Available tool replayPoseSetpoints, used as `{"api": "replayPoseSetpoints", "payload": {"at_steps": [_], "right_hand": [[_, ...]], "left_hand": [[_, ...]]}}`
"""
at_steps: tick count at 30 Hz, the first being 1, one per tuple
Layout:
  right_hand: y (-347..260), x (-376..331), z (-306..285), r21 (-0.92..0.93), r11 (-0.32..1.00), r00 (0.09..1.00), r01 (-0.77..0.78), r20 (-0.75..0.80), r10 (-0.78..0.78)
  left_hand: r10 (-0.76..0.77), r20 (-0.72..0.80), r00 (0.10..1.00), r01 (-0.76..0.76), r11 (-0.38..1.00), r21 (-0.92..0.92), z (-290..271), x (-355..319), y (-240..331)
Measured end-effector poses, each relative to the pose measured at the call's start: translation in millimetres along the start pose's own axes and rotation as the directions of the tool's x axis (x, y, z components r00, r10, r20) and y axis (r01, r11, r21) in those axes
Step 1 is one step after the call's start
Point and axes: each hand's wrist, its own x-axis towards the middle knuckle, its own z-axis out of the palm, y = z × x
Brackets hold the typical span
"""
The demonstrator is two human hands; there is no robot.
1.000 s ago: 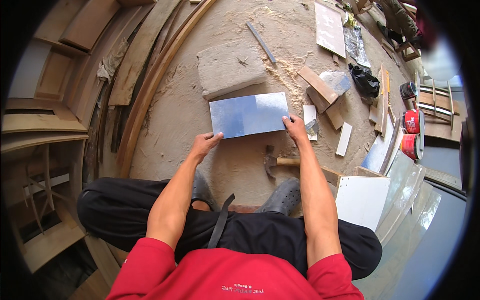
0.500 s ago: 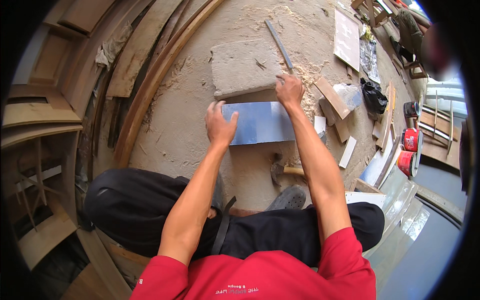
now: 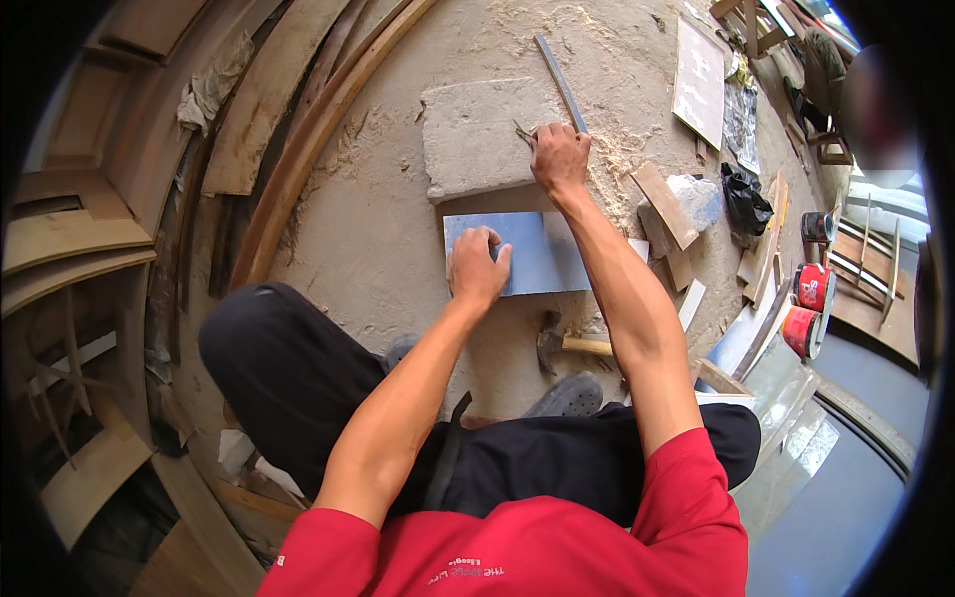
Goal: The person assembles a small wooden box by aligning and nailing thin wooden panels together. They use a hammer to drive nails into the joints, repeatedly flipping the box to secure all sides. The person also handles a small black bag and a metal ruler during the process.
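Observation:
A flat blue-grey board (image 3: 542, 254) lies in front of me, against the near side of a rough pale concrete slab (image 3: 473, 149). My left hand (image 3: 477, 267) rests on the board's left part, fingers loosely curled and thumb apart, gripping nothing. Over the slab's right edge, my right hand (image 3: 560, 159) is closed at a few thin dark pieces that look like nails (image 3: 525, 133); they stick out by its fingertips, and the palm is hidden. A claw hammer (image 3: 587, 345) with a wooden handle lies on the ground between the board and my shoe.
A narrow metal bar (image 3: 559, 80) lies beyond my right hand. Long planks (image 3: 254, 124) lean at the left. Wood offcuts (image 3: 665, 204), a black plastic bag (image 3: 744, 199) and red cans (image 3: 811, 289) are on the right. Another person sits at the far right.
My left hand has moved from the board's left edge onto its face. My right hand has shifted left and away from me, closing at the nails on the slab.

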Motion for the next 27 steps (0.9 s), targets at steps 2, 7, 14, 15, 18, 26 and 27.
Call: {"api": "replayPoseSetpoints", "payload": {"at_steps": [2,7,14,15,18,26,27], "right_hand": [[2.9,-4.1,-3.4,0.076,0.993,0.994,-0.089,-0.049,0.093],[14.6,-27.5,-40.8,0.42,0.778,0.883,-0.468,0.27,0.385],[60.4,-98.8,-56.1,0.768,0.096,0.691,-0.633,0.505,0.518],[61.4,-110.3,-56.6,0.759,-0.013,0.624,-0.651,0.545,0.561],[56.7,-141.3,-60.3,0.779,-0.293,0.511,-0.555,0.597,0.618],[59.7,-172.9,-65.0,0.855,-0.216,0.555,-0.471,0.478,0.681],[52.5,-166.9,-63.9,0.855,-0.171,0.599,-0.49,0.473,0.647]], "left_hand": [[-0.026,0.061,0.998,0.023,0.999,0.048,-0.2,0.2,4.8],[-0.166,0.158,0.973,0.141,0.977,0.158,-2.0,2.3,14.6],[0.249,-0.154,0.956,-0.194,0.932,0.306,23.1,28.2,26.9],[0.185,0.013,0.983,-0.18,0.931,0.317,20.0,35.6,31.1],[0.07,0.334,0.94,-0.192,0.918,0.348,9.6,55.5,28.4],[0.107,0.38,0.919,-0.18,0.97,0.162,11.4,56.8,6.0],[0.17,0.321,0.932,-0.201,0.977,0.066,14.7,59.4,-4.2]]}}
